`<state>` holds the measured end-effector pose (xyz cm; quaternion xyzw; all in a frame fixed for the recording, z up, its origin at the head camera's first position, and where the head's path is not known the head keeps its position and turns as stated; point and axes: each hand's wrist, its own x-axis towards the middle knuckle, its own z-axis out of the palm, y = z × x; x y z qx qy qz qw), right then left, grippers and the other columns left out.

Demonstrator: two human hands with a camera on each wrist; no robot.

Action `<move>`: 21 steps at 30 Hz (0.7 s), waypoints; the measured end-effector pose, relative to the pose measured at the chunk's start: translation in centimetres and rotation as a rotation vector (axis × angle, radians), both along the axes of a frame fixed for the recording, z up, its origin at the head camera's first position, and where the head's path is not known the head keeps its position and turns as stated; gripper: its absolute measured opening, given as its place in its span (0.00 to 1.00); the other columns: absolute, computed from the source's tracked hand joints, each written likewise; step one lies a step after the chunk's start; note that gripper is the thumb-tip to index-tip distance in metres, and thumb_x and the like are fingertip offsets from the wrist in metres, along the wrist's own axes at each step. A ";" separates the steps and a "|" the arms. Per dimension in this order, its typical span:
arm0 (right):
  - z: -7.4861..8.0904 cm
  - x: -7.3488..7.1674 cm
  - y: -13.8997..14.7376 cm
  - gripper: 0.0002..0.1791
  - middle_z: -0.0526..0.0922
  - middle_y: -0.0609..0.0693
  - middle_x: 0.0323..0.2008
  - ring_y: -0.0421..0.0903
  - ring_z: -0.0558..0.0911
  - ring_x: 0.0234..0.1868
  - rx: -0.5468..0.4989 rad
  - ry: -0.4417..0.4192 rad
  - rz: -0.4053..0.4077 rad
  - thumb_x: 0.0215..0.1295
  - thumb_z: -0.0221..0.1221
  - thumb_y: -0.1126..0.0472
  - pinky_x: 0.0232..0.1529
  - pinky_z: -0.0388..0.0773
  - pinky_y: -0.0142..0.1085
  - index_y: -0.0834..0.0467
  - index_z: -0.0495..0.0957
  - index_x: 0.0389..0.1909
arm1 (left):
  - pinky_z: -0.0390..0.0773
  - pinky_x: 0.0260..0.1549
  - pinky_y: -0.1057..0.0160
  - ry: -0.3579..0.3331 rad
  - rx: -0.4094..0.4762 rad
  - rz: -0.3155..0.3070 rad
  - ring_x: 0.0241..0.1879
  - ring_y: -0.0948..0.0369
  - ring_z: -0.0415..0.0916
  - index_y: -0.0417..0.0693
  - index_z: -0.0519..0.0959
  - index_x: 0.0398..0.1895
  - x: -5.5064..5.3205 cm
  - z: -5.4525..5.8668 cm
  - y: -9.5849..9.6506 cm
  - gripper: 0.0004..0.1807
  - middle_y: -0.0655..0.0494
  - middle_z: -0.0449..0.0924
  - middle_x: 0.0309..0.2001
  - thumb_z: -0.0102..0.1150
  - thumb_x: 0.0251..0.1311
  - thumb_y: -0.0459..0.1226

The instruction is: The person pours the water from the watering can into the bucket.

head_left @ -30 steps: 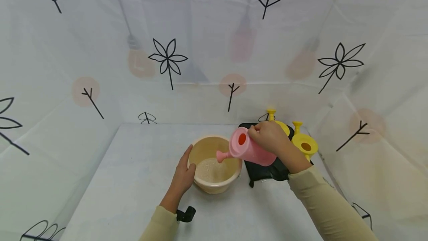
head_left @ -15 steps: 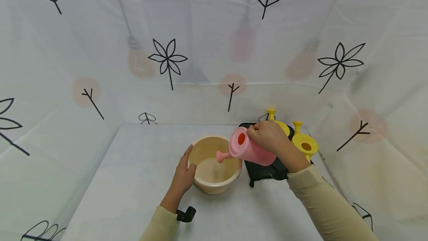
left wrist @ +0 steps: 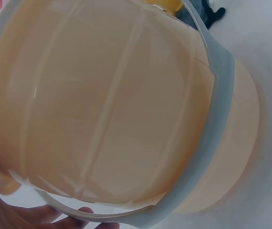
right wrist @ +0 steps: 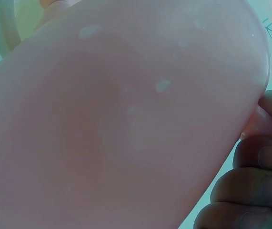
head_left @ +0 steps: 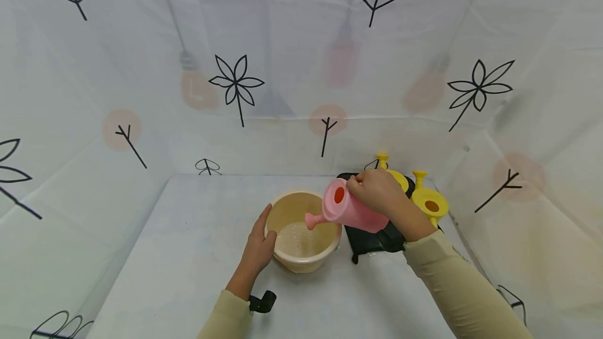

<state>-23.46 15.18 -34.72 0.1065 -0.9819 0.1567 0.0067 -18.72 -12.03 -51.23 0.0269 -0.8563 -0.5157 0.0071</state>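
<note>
A cream plastic bucket (head_left: 306, 260) stands on the white table, with shallow, rippled water (head_left: 296, 239) inside. My left hand (head_left: 258, 247) holds its left side, thumb at the near rim and fingers along the outside. In the left wrist view, the curled fingers (left wrist: 35, 214) show beneath the rim. My right hand (head_left: 379, 192) grips the handle of a pink watering can (head_left: 358, 217), which lies tilted with its spout over the bucket. Close up in the right wrist view are the can's body (right wrist: 107, 119) and the right fingers curled at its handle.
Two yellow watering cans (head_left: 431, 203) stand at the back right, one partly behind my right hand. A black pad or bag (head_left: 367, 242) lies by them, right of the bucket. White printed cloth (head_left: 282, 140) walls in the table at the back and sides.
The pink can has tilted very slightly, its opening shifting a little left. The water's surface pattern in the bucket differs. The left hand and bucket stay in place.
</note>
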 end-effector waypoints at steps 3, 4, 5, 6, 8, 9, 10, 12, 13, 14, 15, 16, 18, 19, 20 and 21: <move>0.1 0.0 -0.1 0.25 0.61 0.46 0.09 0.44 0.66 0.16 0.001 0.000 -0.001 0.59 0.43 0.50 0.17 0.58 0.31 0.54 0.64 0.04 | 0.53 0.66 0.49 -0.001 0.001 0.000 0.70 0.59 0.48 0.79 0.48 0.66 0.0 0.1 0.0 0.36 0.65 0.51 0.70 0.37 0.57 0.36; 0.1 0.0 -0.1 0.25 0.61 0.46 0.09 0.44 0.66 0.16 0.004 0.000 -0.003 0.59 0.43 0.50 0.17 0.58 0.31 0.54 0.64 0.04 | 0.52 0.67 0.49 -0.002 0.001 0.001 0.70 0.59 0.48 0.79 0.49 0.66 0.0 0.1 0.0 0.36 0.65 0.51 0.70 0.37 0.57 0.36; 0.1 0.0 -0.1 0.25 0.61 0.46 0.09 0.44 0.66 0.16 0.008 0.000 -0.002 0.59 0.42 0.50 0.17 0.58 0.31 0.54 0.65 0.05 | 0.52 0.67 0.49 -0.002 0.001 0.000 0.70 0.59 0.48 0.79 0.49 0.66 0.0 0.1 0.0 0.36 0.65 0.51 0.70 0.37 0.56 0.36; 0.1 -0.1 -0.2 0.24 0.62 0.46 0.10 0.44 0.67 0.16 0.012 0.001 -0.001 0.59 0.42 0.50 0.17 0.59 0.31 0.54 0.65 0.05 | 0.52 0.67 0.49 -0.003 -0.001 -0.001 0.70 0.59 0.48 0.79 0.48 0.67 0.0 0.1 0.0 0.36 0.65 0.51 0.70 0.37 0.56 0.36; 0.1 -0.1 -0.2 0.24 0.62 0.47 0.10 0.44 0.67 0.17 0.017 -0.003 -0.001 0.59 0.42 0.50 0.17 0.59 0.31 0.54 0.65 0.05 | 0.52 0.67 0.49 -0.005 -0.002 0.000 0.70 0.59 0.48 0.79 0.48 0.67 0.0 0.1 0.0 0.36 0.65 0.51 0.70 0.37 0.56 0.36; 0.1 -0.1 -0.2 0.24 0.62 0.47 0.10 0.44 0.67 0.17 0.018 -0.004 -0.001 0.59 0.42 0.50 0.17 0.59 0.32 0.54 0.65 0.05 | 0.53 0.67 0.49 -0.006 -0.003 0.001 0.70 0.59 0.48 0.79 0.48 0.67 0.1 0.1 0.0 0.36 0.65 0.51 0.70 0.37 0.56 0.36; 0.1 -0.1 -0.2 0.24 0.62 0.47 0.10 0.44 0.67 0.17 0.018 -0.007 -0.002 0.59 0.42 0.50 0.17 0.59 0.31 0.54 0.65 0.05 | 0.53 0.67 0.49 -0.005 -0.003 0.001 0.70 0.59 0.48 0.78 0.49 0.67 0.1 0.2 0.0 0.36 0.65 0.51 0.70 0.37 0.56 0.36; 0.1 -0.1 -0.2 0.25 0.61 0.47 0.09 0.44 0.66 0.16 0.016 -0.010 -0.004 0.59 0.42 0.50 0.17 0.59 0.31 0.54 0.64 0.04 | 0.53 0.67 0.49 -0.005 -0.002 0.002 0.70 0.59 0.48 0.78 0.49 0.67 0.1 0.2 0.0 0.36 0.65 0.51 0.70 0.37 0.56 0.36; 0.0 -0.1 -0.2 0.25 0.61 0.46 0.09 0.44 0.66 0.16 0.017 -0.009 -0.007 0.59 0.43 0.50 0.17 0.59 0.31 0.54 0.64 0.04 | 0.53 0.67 0.49 -0.004 -0.003 0.003 0.70 0.59 0.48 0.78 0.49 0.67 0.1 0.2 0.0 0.36 0.65 0.52 0.70 0.37 0.56 0.36; 0.0 -0.1 -0.2 0.25 0.61 0.46 0.09 0.44 0.66 0.16 0.017 -0.008 -0.006 0.59 0.43 0.50 0.17 0.59 0.31 0.54 0.64 0.04 | 0.53 0.67 0.49 -0.004 -0.003 0.003 0.70 0.59 0.48 0.78 0.49 0.67 0.1 0.2 0.0 0.36 0.65 0.52 0.70 0.37 0.56 0.36; 0.0 -0.2 -0.2 0.25 0.61 0.46 0.09 0.44 0.66 0.16 0.021 -0.006 -0.005 0.59 0.42 0.50 0.17 0.59 0.31 0.54 0.64 0.04 | 0.53 0.67 0.49 -0.003 -0.004 0.003 0.70 0.59 0.48 0.78 0.49 0.67 0.1 0.2 0.1 0.36 0.65 0.52 0.70 0.37 0.56 0.36; 0.0 -0.2 -0.1 0.25 0.60 0.46 0.09 0.44 0.66 0.16 0.024 -0.005 -0.004 0.59 0.42 0.50 0.17 0.59 0.31 0.54 0.64 0.04 | 0.52 0.67 0.49 0.000 -0.005 0.002 0.70 0.59 0.48 0.77 0.49 0.67 0.1 0.2 0.1 0.36 0.65 0.52 0.70 0.37 0.56 0.36; -0.1 -0.2 -0.1 0.25 0.61 0.46 0.09 0.44 0.66 0.16 0.027 -0.003 0.000 0.59 0.42 0.50 0.17 0.58 0.32 0.54 0.64 0.04 | 0.52 0.67 0.49 -0.002 -0.009 0.001 0.70 0.59 0.48 0.77 0.48 0.67 0.1 0.1 0.1 0.36 0.65 0.51 0.70 0.37 0.56 0.36; -0.1 -0.2 -0.1 0.25 0.61 0.46 0.09 0.44 0.66 0.17 0.027 -0.005 0.000 0.59 0.42 0.50 0.18 0.59 0.32 0.54 0.64 0.04 | 0.52 0.67 0.49 -0.001 -0.010 0.001 0.70 0.59 0.48 0.77 0.48 0.67 0.0 0.1 0.1 0.36 0.65 0.51 0.70 0.37 0.56 0.36; -0.1 -0.2 -0.1 0.25 0.61 0.46 0.09 0.44 0.66 0.17 0.026 -0.007 -0.001 0.59 0.42 0.50 0.18 0.59 0.32 0.54 0.64 0.04 | 0.52 0.67 0.49 0.000 -0.010 0.001 0.70 0.59 0.48 0.77 0.49 0.67 0.0 0.1 0.1 0.36 0.65 0.51 0.70 0.37 0.56 0.36; -0.1 -0.3 -0.1 0.25 0.61 0.46 0.09 0.44 0.66 0.17 0.026 -0.010 -0.003 0.59 0.42 0.50 0.18 0.59 0.32 0.54 0.65 0.04 | 0.52 0.67 0.49 0.001 -0.010 0.002 0.70 0.59 0.48 0.77 0.49 0.67 0.0 0.1 0.1 0.36 0.65 0.51 0.70 0.37 0.56 0.36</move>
